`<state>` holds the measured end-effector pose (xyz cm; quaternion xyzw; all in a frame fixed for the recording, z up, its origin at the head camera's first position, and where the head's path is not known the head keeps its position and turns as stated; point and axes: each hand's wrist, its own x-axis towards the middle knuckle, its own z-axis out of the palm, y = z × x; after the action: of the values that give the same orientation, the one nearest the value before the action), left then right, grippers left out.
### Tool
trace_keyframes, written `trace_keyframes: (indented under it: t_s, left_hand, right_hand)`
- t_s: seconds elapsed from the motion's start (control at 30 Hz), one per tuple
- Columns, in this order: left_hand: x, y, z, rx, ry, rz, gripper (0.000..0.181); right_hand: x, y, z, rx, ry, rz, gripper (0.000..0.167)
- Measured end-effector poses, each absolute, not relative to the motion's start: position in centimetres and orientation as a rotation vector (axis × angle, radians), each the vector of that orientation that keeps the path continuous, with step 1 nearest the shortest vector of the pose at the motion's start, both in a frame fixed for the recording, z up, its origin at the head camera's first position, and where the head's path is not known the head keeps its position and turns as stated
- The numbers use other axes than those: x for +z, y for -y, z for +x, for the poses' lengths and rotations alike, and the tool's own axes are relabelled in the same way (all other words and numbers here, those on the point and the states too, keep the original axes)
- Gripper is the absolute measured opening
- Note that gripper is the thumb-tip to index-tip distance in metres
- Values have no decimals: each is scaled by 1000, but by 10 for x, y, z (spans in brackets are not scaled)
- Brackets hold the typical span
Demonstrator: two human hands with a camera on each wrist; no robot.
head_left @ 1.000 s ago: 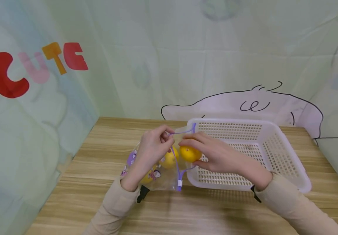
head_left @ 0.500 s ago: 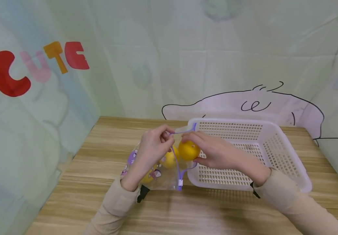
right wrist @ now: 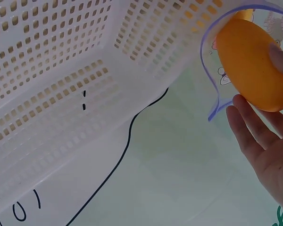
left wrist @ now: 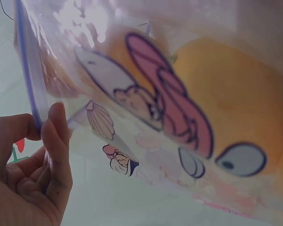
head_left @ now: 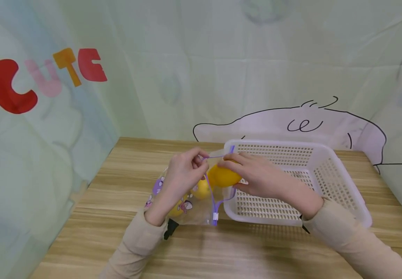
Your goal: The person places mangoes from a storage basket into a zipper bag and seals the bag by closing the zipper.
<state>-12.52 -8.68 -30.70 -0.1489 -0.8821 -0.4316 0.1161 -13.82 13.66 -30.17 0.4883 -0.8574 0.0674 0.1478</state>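
"Orange fruit (head_left: 226, 176) in the right hand (head_left: 263, 176)?"
"Gripped, at the mouth of the clear bag (head_left: 199, 213); the left hand (head_left: 183, 170) pinches its purple rim (left wrist: 28, 70)."
"Bagging, I'd judge. Next?"
"Probably easing it inward, towards the left hand."
"White basket (head_left: 347, 186)?"
"Beside the right hand."

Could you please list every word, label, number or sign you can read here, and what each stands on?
"CUTE": large coloured letters on the left backdrop.
Purple print on the clear bag: its pale marks are too small to read.
Green marks, right wrist view's lower corner: cut off, unreadable.
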Motion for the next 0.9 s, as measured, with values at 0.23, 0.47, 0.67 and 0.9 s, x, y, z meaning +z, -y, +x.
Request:
trace_keyframes:
  t_s: [0.23,0.47,0.67,0.9]
  left_hand:
    - [-306,86,-125,-1281,2573,-447,14]
    - [-306,85,-126,-1296,2556,-465,14]
    - [-306,85,-125,-1288,2551,-468,13]
    - [-307,84,-125,-1279,2556,-455,12]
  right_hand:
    - [-300,-132,-134,227,2562,1411,60]
    - [-304,-126,-133,242,2626,1463,57]
    - [-307,-125,-134,244,2621,1462,54]
    - [-305,-129,-136,254,2615,1476,44]
